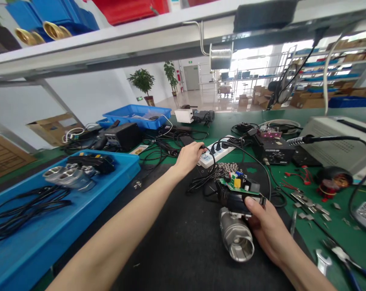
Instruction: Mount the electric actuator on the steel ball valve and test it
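Note:
My left hand (pixel 189 157) reaches to the near end of a white power strip (pixel 221 153). Its fingers are closed on a black plug, mostly hidden by them, and a black cord loops down from there. In my right hand (pixel 266 226) is a motorized ball valve (pixel 236 236), tilted above the black mat. The thumb lies over its black actuator housing (pixel 233 201). A green circuit board (pixel 240 185) with coloured components sits exposed on top of the housing. The valve's open metal port faces me.
At left stands a blue tray (pixel 122 161) with metal valves and black cables. Several small nuts (pixel 228 167) lie beside the strip. To the right are a soldering station (pixel 274 149), pliers (pixel 342 254) and a wrench (pixel 323 262). Overhead, a solder spool (pixel 221 56) hangs from the shelf.

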A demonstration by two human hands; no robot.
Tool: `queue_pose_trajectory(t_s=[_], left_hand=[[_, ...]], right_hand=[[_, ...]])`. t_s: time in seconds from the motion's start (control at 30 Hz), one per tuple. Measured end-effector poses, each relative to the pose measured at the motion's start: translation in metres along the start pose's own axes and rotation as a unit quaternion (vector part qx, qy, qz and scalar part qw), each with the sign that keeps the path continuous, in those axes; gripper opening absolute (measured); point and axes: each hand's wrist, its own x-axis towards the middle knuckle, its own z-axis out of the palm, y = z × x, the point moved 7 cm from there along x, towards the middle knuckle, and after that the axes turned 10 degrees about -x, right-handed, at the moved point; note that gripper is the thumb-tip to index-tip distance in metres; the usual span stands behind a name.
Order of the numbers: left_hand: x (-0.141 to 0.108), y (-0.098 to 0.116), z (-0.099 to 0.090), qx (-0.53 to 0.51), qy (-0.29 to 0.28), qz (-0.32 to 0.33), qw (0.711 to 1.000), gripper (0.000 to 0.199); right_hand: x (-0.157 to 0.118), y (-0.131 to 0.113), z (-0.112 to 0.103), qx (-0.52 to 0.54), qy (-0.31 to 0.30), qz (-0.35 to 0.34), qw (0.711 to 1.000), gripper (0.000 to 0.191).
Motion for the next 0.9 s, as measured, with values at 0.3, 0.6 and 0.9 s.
queue_pose_trajectory(t_s=[0.3,0.6,0.9], left_hand=[[-0.007,0.002,0.021,-0.003,0.049,-0.034,0.998,0.033],[-0.019,0.009,0.014,0.048,0.063,-0.055,0.995,0.029],[-0.015,0.022,0.025,0.059,0.035,-0.034,0.997,0.028]], right_hand=[[0.002,0.001,-0.002,-0.017,0.022,-0.009,1.0,0.08],[0.006,0.006,-0.004,-0.009,0.003,-0.011,1.0,0.073],[0.006,0.007,-0.006,-0.017,0.006,-0.021,1.0,0.07]])
